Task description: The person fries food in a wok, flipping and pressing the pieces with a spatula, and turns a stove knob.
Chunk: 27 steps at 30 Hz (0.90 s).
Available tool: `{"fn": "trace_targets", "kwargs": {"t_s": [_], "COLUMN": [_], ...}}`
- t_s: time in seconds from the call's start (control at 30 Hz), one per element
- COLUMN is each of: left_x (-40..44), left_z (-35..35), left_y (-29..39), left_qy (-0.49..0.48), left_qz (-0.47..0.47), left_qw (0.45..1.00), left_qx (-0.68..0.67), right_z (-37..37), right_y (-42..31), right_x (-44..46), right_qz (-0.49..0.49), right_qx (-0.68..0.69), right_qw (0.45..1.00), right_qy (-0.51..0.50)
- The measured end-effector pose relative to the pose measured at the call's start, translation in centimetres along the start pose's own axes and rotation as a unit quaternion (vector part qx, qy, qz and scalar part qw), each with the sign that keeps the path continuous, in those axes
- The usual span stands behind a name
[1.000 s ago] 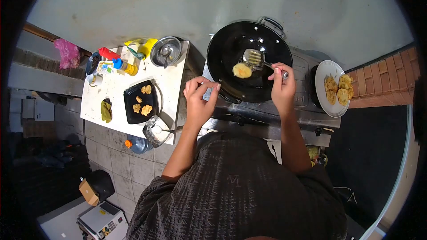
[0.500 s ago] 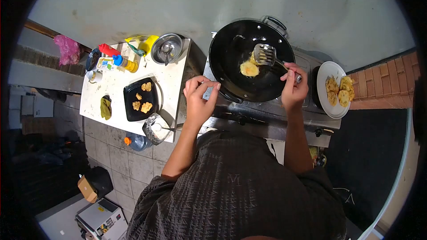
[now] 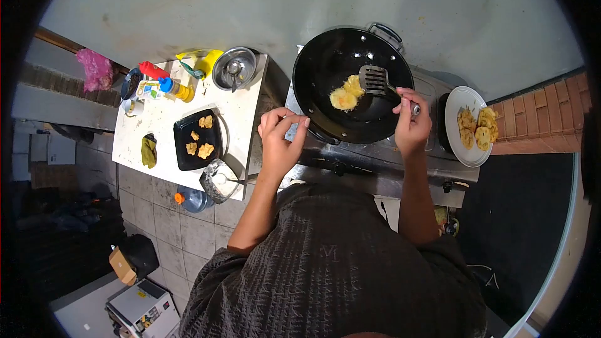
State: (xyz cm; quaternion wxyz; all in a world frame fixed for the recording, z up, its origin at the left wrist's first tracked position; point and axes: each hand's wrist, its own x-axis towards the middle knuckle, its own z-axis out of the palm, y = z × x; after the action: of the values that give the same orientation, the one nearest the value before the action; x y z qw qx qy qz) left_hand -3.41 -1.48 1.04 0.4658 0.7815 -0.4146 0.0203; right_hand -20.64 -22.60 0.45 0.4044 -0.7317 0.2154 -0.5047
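Observation:
My right hand [image 3: 412,122] is closed around the handle of a slotted metal spatula [image 3: 374,80]. The spatula's head is over the black wok [image 3: 375,122], just right of two yellow battered pieces [image 3: 344,98] that lie side by side in it. At the wok's near left rim is my left hand [image 3: 282,138], its thumb and forefinger pinched together. Whether those fingertips grip the rim or some small thing, I cannot tell.
The wok sits on a steel stove [image 3: 388,163]. Right of it, a white plate [image 3: 459,152] holds several fried pieces. On the white table [image 3: 141,144] at left stand a black dish [image 3: 183,131], a steel bowl [image 3: 219,78], bottles and a flour bag [image 3: 220,181].
The spatula has drawn slightly right, off the rear battered piece, which now shows more fully. Both pieces sit a little further left. My left hand has stayed in place.

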Motion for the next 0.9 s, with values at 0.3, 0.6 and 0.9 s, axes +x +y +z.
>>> {"fn": "trace_targets", "kwargs": {"t_s": [0.3,0.6,0.9], "left_x": [-0.4,-0.8,-0.7], "left_z": [-0.1,0.3,0.3], "left_y": [-0.1,-0.7,-0.6], "left_qy": [0.002,0.001,-0.004], "left_qz": [0.002,-0.008,-0.006], "left_qw": [1.000,1.000,1.000], "left_qx": [0.014,-0.004,-0.007], "right_z": [0.4,1.6,2.9], "right_y": [0.2,0.2,1.1], "right_x": [0.2,1.3,1.9], "right_qz": [-0.018,-0.024,-0.009], "right_qx": [0.006,0.005,0.003], "right_qw": [1.000,1.000,1.000], "right_qy": [0.013,0.014,-0.013]}}
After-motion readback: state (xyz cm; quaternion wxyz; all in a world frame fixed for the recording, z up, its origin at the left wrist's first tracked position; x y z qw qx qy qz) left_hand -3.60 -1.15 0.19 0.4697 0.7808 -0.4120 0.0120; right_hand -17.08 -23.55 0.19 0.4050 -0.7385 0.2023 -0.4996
